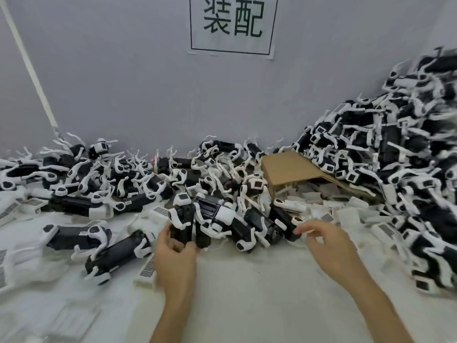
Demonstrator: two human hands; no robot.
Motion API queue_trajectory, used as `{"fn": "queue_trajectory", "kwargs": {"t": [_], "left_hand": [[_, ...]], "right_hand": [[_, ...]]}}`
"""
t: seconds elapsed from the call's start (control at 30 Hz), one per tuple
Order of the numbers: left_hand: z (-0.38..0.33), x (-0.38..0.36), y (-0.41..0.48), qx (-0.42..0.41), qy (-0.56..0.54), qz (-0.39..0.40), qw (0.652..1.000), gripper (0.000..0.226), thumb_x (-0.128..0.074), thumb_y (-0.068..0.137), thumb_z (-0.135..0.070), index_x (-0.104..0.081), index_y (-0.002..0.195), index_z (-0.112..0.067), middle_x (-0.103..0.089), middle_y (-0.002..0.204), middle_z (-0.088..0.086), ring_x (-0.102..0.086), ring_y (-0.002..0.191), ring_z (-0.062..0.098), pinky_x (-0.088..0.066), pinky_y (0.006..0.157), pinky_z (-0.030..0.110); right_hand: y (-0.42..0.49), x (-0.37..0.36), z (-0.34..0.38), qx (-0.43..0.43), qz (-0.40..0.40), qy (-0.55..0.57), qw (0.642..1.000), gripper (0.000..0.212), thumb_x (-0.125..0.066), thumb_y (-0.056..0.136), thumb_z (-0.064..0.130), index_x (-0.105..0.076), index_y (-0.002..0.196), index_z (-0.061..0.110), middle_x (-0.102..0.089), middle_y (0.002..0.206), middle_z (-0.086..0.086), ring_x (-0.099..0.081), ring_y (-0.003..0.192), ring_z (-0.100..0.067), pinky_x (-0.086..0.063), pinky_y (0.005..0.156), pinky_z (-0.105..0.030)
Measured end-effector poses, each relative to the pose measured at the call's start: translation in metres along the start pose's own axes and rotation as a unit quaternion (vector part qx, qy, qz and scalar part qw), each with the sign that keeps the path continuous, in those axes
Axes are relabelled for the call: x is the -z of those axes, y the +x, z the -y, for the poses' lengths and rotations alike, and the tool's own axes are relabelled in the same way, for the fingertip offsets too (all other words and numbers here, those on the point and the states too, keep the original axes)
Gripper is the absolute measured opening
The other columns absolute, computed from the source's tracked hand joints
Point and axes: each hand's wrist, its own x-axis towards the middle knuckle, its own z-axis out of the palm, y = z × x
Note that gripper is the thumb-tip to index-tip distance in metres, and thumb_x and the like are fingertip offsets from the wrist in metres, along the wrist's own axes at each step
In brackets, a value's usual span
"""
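From the head camera we saw the left hand near the middle of the table, fingers and thumb curled round a toy dog, black and white, held upright at the near edge of the heap; the right hand hovered to its right, fingers loosely spread and holding nothing, tips just beside a black body, though blur hid whether they touched; a pile of such dogs rose on the right; a box lay tipped behind; a sign hung on the wall.
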Motion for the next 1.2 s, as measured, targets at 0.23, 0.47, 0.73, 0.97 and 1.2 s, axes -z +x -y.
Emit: {"fn": "queue_trajectory", "kwargs": {"t": [0.23,0.47,0.73,0.97,1.2], "left_hand": [[-0.011,-0.004,-0.009,-0.086,-0.037,-0.074,0.993,0.039,-0.061,0.091,0.001,-0.056,0.118,-0.027,-0.044,0.059,0.0,-0.04,0.054,0.013,-0.04,0.065,0.033],[-0.026,-0.006,-0.026,-0.208,-0.027,-0.064,0.976,0.049,-0.061,0.089,0.006,-0.057,0.124,-0.027,-0.042,0.06,0.012,-0.036,0.054,0.014,-0.04,0.061,0.033],[-0.039,-0.012,-0.038,-0.254,-0.027,-0.046,0.966,0.031,-0.074,0.088,-0.007,-0.059,0.083,-0.034,-0.032,0.059,-0.006,-0.031,0.052,0.011,-0.032,0.052,0.018],[-0.049,-0.006,-0.03,0.083,-0.322,0.125,0.935,0.023,-0.062,0.094,-0.003,-0.056,0.079,-0.02,-0.025,0.054,-0.008,-0.018,0.04,0.004,-0.018,0.034,0.016],[-0.038,-0.005,-0.024,0.055,-0.17,0.149,0.973,0.022,-0.066,0.092,-0.006,-0.063,0.077,-0.021,-0.037,0.06,-0.005,-0.03,0.044,0.006,-0.024,0.038,0.016]], "right_hand": [[-0.005,0.028,-0.019,-0.078,0.11,-0.109,0.985,0.034,-0.068,0.089,0.017,-0.06,0.112,0.04,-0.052,0.123,0.013,-0.046,0.12,-0.011,-0.041,0.103,-0.037],[-0.009,0.026,-0.027,-0.181,0.162,-0.092,0.966,0.047,-0.082,0.07,0.009,-0.063,0.109,0.028,-0.053,0.108,0.003,-0.056,0.098,-0.014,-0.044,0.066,-0.021],[-0.007,0.007,0.001,-0.088,0.107,0.175,0.975,0.025,-0.058,0.092,0.012,-0.078,0.081,0.023,-0.069,0.071,0.009,-0.06,0.069,-0.007,-0.046,0.067,-0.021],[-0.007,-0.011,0.014,-0.131,0.052,0.414,0.899,0.035,-0.04,0.097,-0.007,-0.069,0.08,0.003,-0.075,0.083,-0.01,-0.067,0.075,-0.014,-0.054,0.067,-0.023],[-0.005,-0.013,0.006,-0.13,-0.005,0.371,0.919,0.014,-0.067,0.088,-0.001,-0.072,0.083,0.011,-0.068,0.076,0.0,-0.063,0.073,-0.007,-0.05,0.066,-0.017]]}}
